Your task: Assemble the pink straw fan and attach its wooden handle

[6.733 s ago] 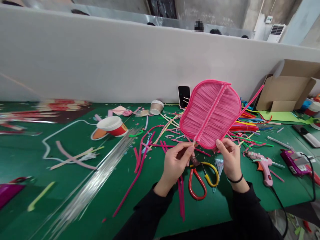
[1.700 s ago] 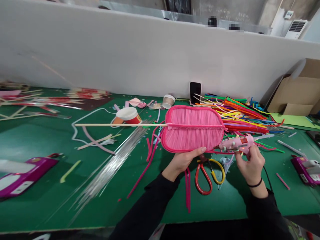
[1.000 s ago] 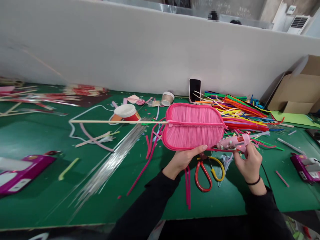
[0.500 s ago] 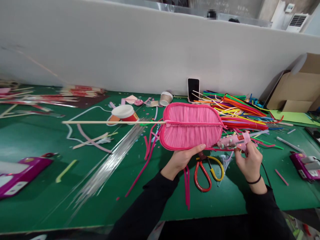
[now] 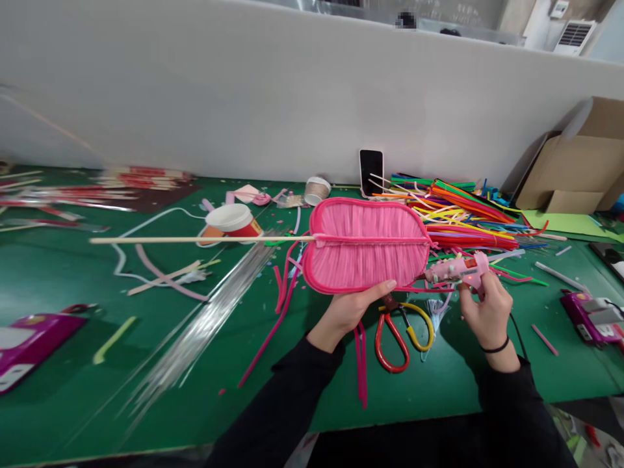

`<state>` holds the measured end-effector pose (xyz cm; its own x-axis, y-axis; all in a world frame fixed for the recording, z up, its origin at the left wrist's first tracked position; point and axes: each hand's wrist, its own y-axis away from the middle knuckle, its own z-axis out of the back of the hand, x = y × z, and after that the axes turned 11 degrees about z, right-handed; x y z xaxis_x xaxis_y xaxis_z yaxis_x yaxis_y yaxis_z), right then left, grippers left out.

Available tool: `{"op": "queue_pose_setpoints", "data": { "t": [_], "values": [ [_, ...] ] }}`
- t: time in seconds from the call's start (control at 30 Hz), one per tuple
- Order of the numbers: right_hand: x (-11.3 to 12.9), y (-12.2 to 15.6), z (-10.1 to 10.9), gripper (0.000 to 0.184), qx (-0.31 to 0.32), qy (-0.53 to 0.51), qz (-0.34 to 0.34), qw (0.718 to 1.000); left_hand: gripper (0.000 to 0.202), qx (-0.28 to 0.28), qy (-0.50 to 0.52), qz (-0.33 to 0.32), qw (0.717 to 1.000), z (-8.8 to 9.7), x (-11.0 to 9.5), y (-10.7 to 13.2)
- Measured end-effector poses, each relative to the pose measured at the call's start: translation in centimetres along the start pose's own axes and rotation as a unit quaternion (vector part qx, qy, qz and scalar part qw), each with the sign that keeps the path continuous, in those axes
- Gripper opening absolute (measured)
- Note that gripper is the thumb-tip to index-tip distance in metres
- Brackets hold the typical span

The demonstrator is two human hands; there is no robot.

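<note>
My left hand [image 5: 348, 308] grips the lower edge of a pink fan [image 5: 368, 242], thumb on its face and the other fingers hidden behind. Pink strands fill the fan inside a darker fuzzy rim, and its long wooden stick [image 5: 195, 240] points left. My right hand [image 5: 489, 314] is closed around the handle of a pink glue gun [image 5: 458, 269], whose nozzle is at the fan's lower right rim. A pink pipe cleaner runs along that lower edge. Below the fan lie scissors [image 5: 392, 344] with one red and one yellow handle loop, blades mostly hidden.
Behind the glue gun lies a heap of colourful pipe cleaners [image 5: 475, 214]. A phone [image 5: 372, 173] leans on the partition. Thin clear sticks [image 5: 199, 338], a paper cup [image 5: 234, 222] and a purple power strip [image 5: 36, 341] are to the left; a cardboard box [image 5: 575, 162] stands right.
The whole view has shifted slightly, so most things appear a little further left. My hands keep the same holds, and the nozzle remains at the fan's lower right rim.
</note>
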<state>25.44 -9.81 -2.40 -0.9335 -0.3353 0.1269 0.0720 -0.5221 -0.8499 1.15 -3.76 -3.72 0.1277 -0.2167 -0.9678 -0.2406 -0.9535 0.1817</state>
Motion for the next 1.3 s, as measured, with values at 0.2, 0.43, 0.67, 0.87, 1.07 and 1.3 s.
{"op": "queue_pose_setpoints", "data": {
  "t": [0.2,0.43,0.67,0.87,1.07,1.3],
  "values": [
    [-0.1,0.1,0.1,0.029,0.001,0.001,-0.012,1.000,0.026,0.007,-0.002,0.005,1.000,-0.1,-0.1,0.0],
    [-0.4,0.1,0.0,0.026,0.003,0.015,-0.032,0.999,0.046,-0.006,0.034,0.001,0.999,0.2,0.3,-0.1],
    [-0.7,0.0,0.0,0.028,-0.003,0.032,-0.032,0.999,0.043,-0.002,0.045,0.018,0.999,0.0,-0.1,0.0],
    [-0.9,0.2,0.0,0.027,-0.009,0.036,-0.042,0.998,0.052,-0.011,0.039,0.013,0.999,-0.3,-0.4,0.0],
    [-0.9,0.2,-0.2,0.024,-0.015,0.041,-0.033,0.999,0.051,-0.013,0.035,0.016,0.999,-0.1,-0.2,0.0],
    [-1.1,0.4,-0.2,0.021,-0.019,0.032,-0.037,0.999,0.050,-0.010,0.037,0.021,0.999,-0.1,-0.2,0.0]
  ]
}}
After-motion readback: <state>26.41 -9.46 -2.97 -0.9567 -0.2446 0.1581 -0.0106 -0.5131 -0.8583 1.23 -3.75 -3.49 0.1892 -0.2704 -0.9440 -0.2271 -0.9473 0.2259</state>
